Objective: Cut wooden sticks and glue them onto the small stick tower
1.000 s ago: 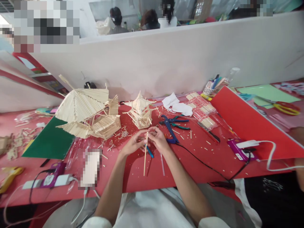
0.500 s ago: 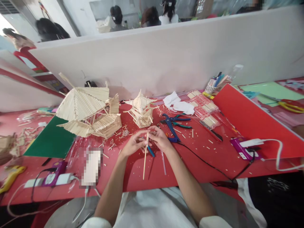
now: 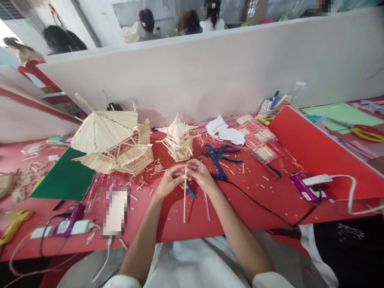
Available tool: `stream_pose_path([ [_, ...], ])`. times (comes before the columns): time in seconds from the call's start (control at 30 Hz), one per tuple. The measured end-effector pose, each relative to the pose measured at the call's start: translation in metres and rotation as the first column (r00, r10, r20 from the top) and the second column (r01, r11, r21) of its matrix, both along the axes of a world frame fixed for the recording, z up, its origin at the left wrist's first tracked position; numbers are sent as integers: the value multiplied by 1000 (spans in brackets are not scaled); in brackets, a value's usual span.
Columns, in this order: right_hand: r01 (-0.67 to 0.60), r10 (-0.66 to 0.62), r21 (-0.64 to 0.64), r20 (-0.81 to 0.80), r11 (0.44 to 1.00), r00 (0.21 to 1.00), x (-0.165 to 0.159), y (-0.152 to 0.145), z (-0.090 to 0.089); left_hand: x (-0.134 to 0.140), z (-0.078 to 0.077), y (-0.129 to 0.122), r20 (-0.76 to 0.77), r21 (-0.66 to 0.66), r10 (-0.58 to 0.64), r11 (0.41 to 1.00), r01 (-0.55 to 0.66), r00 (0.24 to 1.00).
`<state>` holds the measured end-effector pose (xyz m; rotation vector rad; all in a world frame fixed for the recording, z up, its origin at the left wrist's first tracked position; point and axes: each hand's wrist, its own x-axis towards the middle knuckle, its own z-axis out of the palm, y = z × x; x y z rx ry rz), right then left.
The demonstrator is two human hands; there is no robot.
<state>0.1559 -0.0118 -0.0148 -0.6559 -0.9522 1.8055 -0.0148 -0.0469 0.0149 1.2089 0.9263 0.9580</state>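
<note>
— How does your lighting look?
— Bright and even from overhead; you get only soft, short shadows under your hands on the red surface (image 3: pixel 240 200).
— Any distortion?
— Yes, your wide lens bends the white partition (image 3: pixel 210 68) and stretches the edges; far background stays soft and patchy.

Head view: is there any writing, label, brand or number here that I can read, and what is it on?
No text can be read.
Purple power strip: marks too small to read.
Pen cup: pattern only, no words.
Pixelated item: blurred out.
Left hand, right hand, stick: no markings.
</note>
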Motion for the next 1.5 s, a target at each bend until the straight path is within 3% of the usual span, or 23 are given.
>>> stream_pose_path([
  [0.27, 4, -5, 6, 47, 1000, 999, -1, -1, 2, 1, 0, 1, -36, 69, 32, 997, -29, 999],
  [0.67, 143, -149, 46, 182, 989, 972, -9, -5, 12, 1, 2, 1, -150, 125, 109, 988, -91, 983],
  [1.0, 46, -40, -73, 78, 996, 996, -6, -3, 7, 1, 1, 1, -134, 100, 85, 992, -72, 987],
  [1.27, 42, -37, -38, 112, 998, 993, -2, -1, 6, -1, -3, 1, -138, 106, 89, 992, -74, 986],
  [1.5, 22, -18, -38, 99, 999, 995, -3, -1, 7, -4, 2, 1, -238, 292, 178, 951, -105, 955],
])
